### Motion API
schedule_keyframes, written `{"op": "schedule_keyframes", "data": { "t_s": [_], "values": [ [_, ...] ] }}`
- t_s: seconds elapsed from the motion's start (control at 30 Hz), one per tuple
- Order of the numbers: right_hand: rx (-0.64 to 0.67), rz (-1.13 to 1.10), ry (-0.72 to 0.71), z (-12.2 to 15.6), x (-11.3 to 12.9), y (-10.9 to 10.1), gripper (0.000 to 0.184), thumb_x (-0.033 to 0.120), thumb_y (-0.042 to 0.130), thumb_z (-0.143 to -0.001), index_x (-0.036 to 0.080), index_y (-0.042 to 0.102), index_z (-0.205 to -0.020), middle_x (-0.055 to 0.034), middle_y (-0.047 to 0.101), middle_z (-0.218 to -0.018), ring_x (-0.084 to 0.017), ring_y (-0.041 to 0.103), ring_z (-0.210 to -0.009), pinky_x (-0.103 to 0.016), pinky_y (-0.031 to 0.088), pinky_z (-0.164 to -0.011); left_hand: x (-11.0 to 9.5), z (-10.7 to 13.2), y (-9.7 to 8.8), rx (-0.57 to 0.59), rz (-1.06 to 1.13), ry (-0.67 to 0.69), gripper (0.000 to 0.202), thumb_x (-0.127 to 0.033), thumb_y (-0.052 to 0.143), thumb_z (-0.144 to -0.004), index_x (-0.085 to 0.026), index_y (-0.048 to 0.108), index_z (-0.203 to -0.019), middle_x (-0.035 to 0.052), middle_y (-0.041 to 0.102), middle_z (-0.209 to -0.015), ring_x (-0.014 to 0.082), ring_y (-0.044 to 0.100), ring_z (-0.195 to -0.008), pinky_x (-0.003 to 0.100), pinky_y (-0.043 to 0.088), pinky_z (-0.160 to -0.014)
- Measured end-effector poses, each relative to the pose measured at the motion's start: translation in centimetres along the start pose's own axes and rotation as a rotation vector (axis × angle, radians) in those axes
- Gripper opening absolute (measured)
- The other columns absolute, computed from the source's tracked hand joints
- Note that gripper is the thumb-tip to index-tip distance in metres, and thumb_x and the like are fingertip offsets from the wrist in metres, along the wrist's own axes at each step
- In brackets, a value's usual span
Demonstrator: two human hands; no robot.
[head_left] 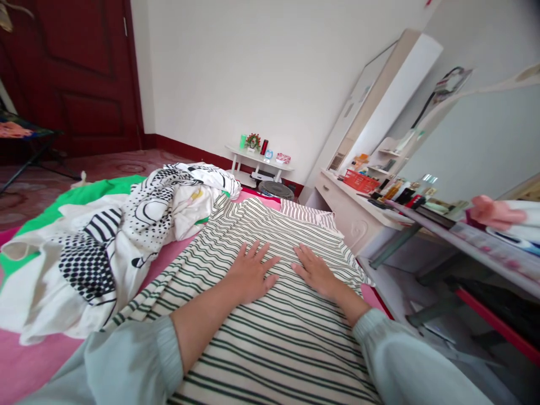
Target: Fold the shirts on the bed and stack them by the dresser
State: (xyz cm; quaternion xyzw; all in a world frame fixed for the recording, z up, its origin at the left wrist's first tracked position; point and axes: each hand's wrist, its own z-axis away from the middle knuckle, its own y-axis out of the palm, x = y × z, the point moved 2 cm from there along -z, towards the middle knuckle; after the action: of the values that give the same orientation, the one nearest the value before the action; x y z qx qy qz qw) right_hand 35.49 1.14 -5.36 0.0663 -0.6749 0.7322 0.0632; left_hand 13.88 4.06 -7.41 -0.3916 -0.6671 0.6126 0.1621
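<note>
A white garment with dark green stripes (270, 349), which looks like a long-sleeved shirt, lies spread out on a pink bed cover (46, 360). Flat on its upper middle rests my left hand (252, 273), fingers spread and pointing away from me. To the right of it, my right hand (315, 271) also lies on the striped cloth, palm down with its fingers stretched out. Neither hand holds anything. Small wrinkles run through the fabric around both hands. Another striped garment (310, 215) with finer lines shows beyond the shirt's far edge.
Left of the shirt is a heap of white clothes with black patterns (147, 214) and a green cloth (80, 199). A dressing table (358, 216) with bottles and a red basket (360, 181) stands right, beside a metal-legged table (442, 225). A small white shelf (257, 157) stands by the wall.
</note>
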Motion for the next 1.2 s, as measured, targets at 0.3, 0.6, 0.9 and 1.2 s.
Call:
{"op": "schedule_keyframes", "data": {
  "t_s": [0.3, 0.6, 0.9, 1.2],
  "values": [
    [-0.28, -0.057, 0.061, -0.3, 4.3, 1.8, 0.054, 0.041, 0.034, -0.092, 0.015, 0.039, -0.139, -0.0129, 0.031, -0.149, -0.03, 0.026, -0.138, -0.056, 0.019, -0.109, -0.1, 0.4, -0.5, -0.068, 0.037, 0.002, 0.05, -0.053, 0.036, -0.091, -0.035, 0.043, -0.137, 0.0003, 0.03, -0.151, 0.027, 0.022, -0.14, 0.05, 0.015, -0.112],
    [-0.381, -0.089, 0.038, -0.1, 4.1, 2.8, 0.047, 0.042, 0.037, -0.091, 0.021, 0.049, -0.132, -0.011, 0.04, -0.145, -0.031, 0.032, -0.135, -0.056, 0.021, -0.107, 6.2, -7.9, -4.8, -0.147, 0.127, -0.215, 0.031, -0.028, 0.043, -0.087, -0.018, 0.07, -0.098, 0.004, 0.07, -0.094, 0.0203, 0.063, -0.092, 0.028, 0.047, -0.084],
    [-0.392, -0.163, 0.03, 0.0, 4.1, 2.8, 0.047, 0.042, 0.04, -0.09, 0.022, 0.051, -0.131, -0.0102, 0.041, -0.144, -0.032, 0.032, -0.134, -0.055, 0.021, -0.108, 11.2, -15.4, -4.9, -0.23, -0.099, -0.433, 0.055, -0.031, 0.059, -0.079, -0.004, 0.05, -0.126, 0.0202, 0.059, -0.119, 0.0325, 0.053, -0.111, 0.039, 0.039, -0.096],
    [-0.543, -0.385, 0.093, -0.3, 2.8, 2.4, 0.039, 0.031, 0.046, -0.083, 0.018, 0.06, -0.117, -0.0115, 0.051, -0.134, -0.028, 0.044, -0.125, -0.043, 0.032, -0.106, 4.2, -8.6, -4.1, 0.021, -0.133, 0.365, 0.037, -0.005, 0.044, -0.076, -0.022, 0.063, -0.102, 0.0053, 0.059, -0.11, 0.0205, 0.053, -0.105, 0.03, 0.042, -0.09]
  ]
}}
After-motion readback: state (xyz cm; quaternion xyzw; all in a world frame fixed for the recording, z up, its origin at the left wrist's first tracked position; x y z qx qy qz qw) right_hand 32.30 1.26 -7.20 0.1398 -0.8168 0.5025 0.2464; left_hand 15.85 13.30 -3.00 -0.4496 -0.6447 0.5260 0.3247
